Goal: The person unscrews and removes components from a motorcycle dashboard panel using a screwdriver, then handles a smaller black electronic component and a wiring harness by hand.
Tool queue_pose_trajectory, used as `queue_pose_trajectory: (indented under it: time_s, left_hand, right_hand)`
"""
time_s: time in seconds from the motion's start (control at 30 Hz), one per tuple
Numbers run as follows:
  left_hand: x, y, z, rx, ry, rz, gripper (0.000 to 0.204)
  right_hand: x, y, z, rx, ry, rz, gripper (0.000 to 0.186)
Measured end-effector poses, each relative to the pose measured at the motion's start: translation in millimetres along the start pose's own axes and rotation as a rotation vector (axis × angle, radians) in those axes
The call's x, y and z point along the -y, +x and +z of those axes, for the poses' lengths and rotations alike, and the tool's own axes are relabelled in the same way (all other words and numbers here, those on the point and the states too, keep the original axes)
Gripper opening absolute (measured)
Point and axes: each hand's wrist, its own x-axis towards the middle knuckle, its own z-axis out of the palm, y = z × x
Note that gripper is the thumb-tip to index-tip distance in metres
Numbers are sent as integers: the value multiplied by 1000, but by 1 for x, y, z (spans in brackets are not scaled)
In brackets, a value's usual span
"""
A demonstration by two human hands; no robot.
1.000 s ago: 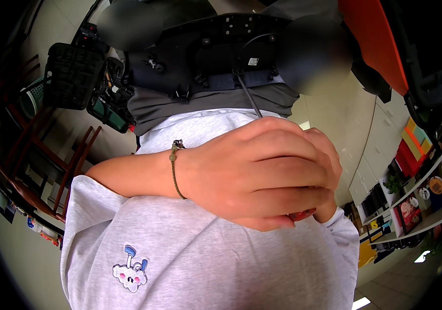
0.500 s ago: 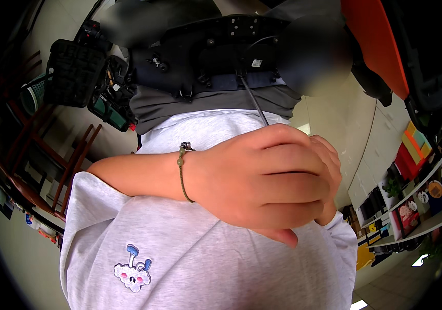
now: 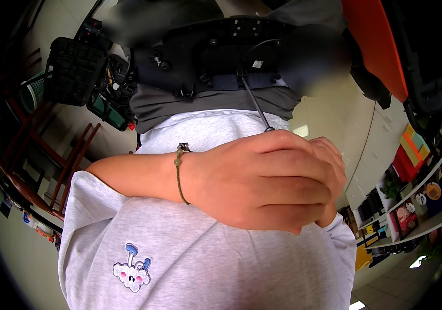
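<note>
My left hand (image 3: 262, 181) reaches across my front, its fingers curled round the hidden handle of a screwdriver (image 3: 256, 103). Mostly covered behind it is my right hand (image 3: 331, 155), also closed at the handle end; only part of its fingers and wrist show. The thin metal shaft slants up and away to a black plastic panel (image 3: 172, 77), where its tip meets a dark recess. A dark collar at the shaft's near end shows just above my left knuckles. The panel lies across my grey-clad lap, with clips and screw posts on its inner side.
At left are an open black tool case (image 3: 74, 72), a green case (image 3: 108, 111), a mesh bin (image 3: 32, 93) and a wooden chair (image 3: 30, 160). A large orange panel (image 3: 376, 46) stands at upper right. Shelves (image 3: 422, 222) with goods line the right.
My left hand has turned slightly and shifted a little right, its thumb now mostly tucked out of sight. The screwdriver's collar now shows above it. The panel is nearly unmoved.
</note>
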Motion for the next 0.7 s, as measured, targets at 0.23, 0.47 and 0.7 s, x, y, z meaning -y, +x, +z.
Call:
queue_pose_trajectory:
  time_s: [0.23,0.47,0.7]
  left_hand:
    - [-3,-5,4,-48,17,-41,24]
    - [0,-6,-2,-24,-1,-27,26]
    - [1,0,0,85,-30,-38,32]
  right_hand:
    - [4,0,14,-83,34,57,21]
    - [2,-6,12,-91,-31,60,22]
    - [-1,4,7,-8,9,52,23]
